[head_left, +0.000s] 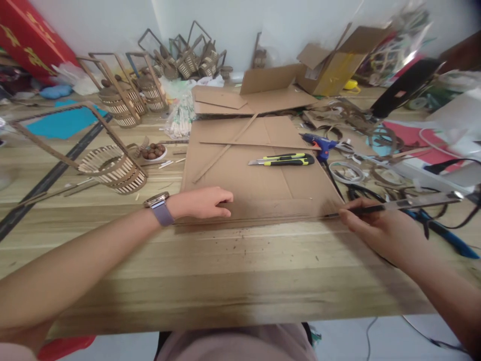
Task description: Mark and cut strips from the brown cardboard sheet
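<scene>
My left hand (201,202), with a watch (160,206) on the wrist, rests on the near left part of a flat cardboard sheet (240,175). Its thumb and forefinger are apart with nothing between them. At the sheet's near right corner, my right hand (379,225) grips a slim pen (363,210). The dark tip points left at the cardboard edge; a clear shaft sticks out to the right. On the sheet lies a black and yellow utility knife (285,159), blade to the left. A thin cardboard strip (225,148) crosses the sheet diagonally.
A slatted basket (112,168) and a bowl of brown balls (154,151) stand left. More baskets (116,105) are behind. Right are a blue glue gun (321,144), tape rolls, cables and blue-handled pliers or scissors (447,235). A cardboard box (330,70) stands at the back.
</scene>
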`<action>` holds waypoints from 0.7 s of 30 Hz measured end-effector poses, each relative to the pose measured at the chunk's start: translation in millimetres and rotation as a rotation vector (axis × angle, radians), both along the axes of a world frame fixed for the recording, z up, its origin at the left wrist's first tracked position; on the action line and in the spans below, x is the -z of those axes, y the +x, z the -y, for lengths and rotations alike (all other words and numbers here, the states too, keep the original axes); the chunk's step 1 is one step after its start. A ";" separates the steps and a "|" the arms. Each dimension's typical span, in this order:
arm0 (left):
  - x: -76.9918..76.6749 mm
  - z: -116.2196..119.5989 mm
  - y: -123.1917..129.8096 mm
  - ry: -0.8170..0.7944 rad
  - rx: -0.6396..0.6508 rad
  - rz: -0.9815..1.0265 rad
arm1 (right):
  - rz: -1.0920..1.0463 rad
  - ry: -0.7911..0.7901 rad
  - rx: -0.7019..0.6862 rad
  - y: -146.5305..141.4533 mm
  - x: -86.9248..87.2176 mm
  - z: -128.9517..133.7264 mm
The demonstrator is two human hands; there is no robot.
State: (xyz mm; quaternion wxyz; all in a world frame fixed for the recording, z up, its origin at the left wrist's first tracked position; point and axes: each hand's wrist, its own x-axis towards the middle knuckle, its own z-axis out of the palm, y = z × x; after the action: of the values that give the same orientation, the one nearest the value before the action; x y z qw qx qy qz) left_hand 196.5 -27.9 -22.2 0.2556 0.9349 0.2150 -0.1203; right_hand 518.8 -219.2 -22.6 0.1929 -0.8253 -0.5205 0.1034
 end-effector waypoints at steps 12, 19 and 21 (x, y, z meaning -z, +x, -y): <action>-1.4 -0.2 -0.4 -0.009 -0.015 0.001 | 0.134 -0.046 0.201 20.9 -17.6 5.5; -6.0 -3.5 10.7 -0.011 -0.063 0.083 | 0.042 0.195 0.174 6.0 -22.2 5.8; -7.5 -3.5 15.2 0.049 -0.138 0.204 | -0.025 0.253 0.048 -16.8 -23.4 -2.7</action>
State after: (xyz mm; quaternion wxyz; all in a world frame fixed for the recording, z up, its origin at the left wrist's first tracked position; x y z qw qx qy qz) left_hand 211.7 -24.5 -14.7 0.2606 0.9313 0.2545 -0.0016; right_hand 501.9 -216.6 0.8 0.3043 -0.8054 -0.5068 0.0427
